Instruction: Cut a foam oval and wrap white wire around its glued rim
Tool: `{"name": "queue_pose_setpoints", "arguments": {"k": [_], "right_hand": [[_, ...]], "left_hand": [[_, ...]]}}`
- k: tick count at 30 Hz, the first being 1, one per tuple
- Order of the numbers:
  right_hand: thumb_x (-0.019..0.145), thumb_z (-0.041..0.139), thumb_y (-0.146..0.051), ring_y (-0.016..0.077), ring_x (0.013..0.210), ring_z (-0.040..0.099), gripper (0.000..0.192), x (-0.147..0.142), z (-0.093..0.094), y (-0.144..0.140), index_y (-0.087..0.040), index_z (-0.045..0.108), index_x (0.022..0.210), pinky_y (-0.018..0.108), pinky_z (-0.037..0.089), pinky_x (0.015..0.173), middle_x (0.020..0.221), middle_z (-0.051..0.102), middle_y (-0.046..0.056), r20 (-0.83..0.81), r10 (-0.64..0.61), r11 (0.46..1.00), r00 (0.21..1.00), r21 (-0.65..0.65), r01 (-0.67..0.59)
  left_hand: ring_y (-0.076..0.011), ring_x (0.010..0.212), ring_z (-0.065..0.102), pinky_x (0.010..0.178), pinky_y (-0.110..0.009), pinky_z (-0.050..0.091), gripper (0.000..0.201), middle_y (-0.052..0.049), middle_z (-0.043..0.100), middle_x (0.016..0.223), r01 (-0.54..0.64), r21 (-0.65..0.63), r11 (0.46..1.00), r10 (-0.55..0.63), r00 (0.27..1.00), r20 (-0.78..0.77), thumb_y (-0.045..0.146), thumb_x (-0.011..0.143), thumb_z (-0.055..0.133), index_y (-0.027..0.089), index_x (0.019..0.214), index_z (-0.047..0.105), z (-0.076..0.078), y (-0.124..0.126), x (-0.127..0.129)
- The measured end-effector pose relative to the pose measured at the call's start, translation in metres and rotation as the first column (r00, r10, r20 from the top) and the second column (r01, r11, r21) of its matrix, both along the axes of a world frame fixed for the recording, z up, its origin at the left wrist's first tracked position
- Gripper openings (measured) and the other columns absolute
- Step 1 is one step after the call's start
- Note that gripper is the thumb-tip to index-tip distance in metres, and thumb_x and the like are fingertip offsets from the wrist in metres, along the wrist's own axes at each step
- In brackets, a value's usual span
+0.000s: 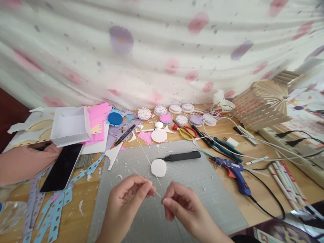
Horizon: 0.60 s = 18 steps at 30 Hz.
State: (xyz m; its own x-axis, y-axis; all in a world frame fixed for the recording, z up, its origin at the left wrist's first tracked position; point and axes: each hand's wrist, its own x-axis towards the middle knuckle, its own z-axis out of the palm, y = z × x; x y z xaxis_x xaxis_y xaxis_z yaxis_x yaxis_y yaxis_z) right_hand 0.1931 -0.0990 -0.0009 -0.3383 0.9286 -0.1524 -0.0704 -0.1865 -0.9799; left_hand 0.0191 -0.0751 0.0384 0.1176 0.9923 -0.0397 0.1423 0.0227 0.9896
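A thin white strand [157, 193] runs between my two hands, over the front of the grey cutting mat [210, 202]. My left hand [131, 199] pinches it between thumb and fingertips, and one end sticks out up and to the left. At its other end, the thumb and forefinger of my right hand [181, 206] are pressed together on the strand. Just beyond my fingers lies a white scalloped disc [158, 168], with a second thin strand [144, 152] passing beside it. The black utility knife [183, 156] lies behind the disc, its tip end close to it.
Decorated paper discs [166, 118] stand in rows at the back, near scissors [187, 131] and a marker [125, 135]. To the right are pliers [225, 148], a blue glue gun [234, 172] and white cables. A phone [62, 168], white box [71, 125] and paper scraps lie left.
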Motion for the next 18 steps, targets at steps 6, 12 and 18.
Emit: {"name": "queue_pose_setpoints", "arguments": {"k": [6, 12, 18], "right_hand": [[0.092, 0.051, -0.048, 0.0113, 0.058, 0.049, 0.032, 0.017, -0.008, -0.003, -0.019, 0.050, 0.076, 0.023, 0.037, 0.056, 0.061, 0.054, -0.002, 0.080, -0.056, 0.998, 0.995, 0.027, 0.053], [0.089, 0.051, -0.055, 0.0114, 0.055, 0.045, 0.039, 0.042, -0.044, 0.002, -0.019, 0.047, 0.072, 0.024, 0.037, 0.055, 0.060, 0.049, -0.003, 0.133, -0.132, 0.991, 0.982, -0.013, 0.134], [0.089, 0.050, -0.056, 0.0110, 0.053, 0.044, 0.040, 0.041, -0.061, 0.001, -0.020, 0.047, 0.073, 0.023, 0.036, 0.052, 0.060, 0.048, -0.003, 0.158, -0.135, 0.990, 0.978, -0.028, 0.141]], "left_hand": [[-0.0203, 0.091, 0.070, 0.082, -0.028, 0.055, 0.033, -0.006, 0.073, 0.100, -0.254, 0.191, 0.948, 0.316, 0.826, -0.467, 0.049, 0.087, 0.048, 0.023, 0.099, 0.065, -0.006, 0.029, -0.061], [-0.0569, 0.117, 0.045, 0.092, -0.064, 0.037, 0.068, -0.038, 0.054, 0.119, -0.463, 0.332, 0.822, 0.492, 0.283, -0.823, 0.052, 0.071, 0.063, -0.002, 0.111, 0.052, -0.019, 0.082, -0.178], [-0.0556, 0.111, 0.050, 0.083, -0.054, 0.043, 0.073, -0.032, 0.059, 0.110, -0.408, 0.278, 0.870, 0.388, 0.217, -0.896, 0.063, 0.074, 0.053, 0.001, 0.110, 0.049, -0.034, 0.093, -0.203]]}}
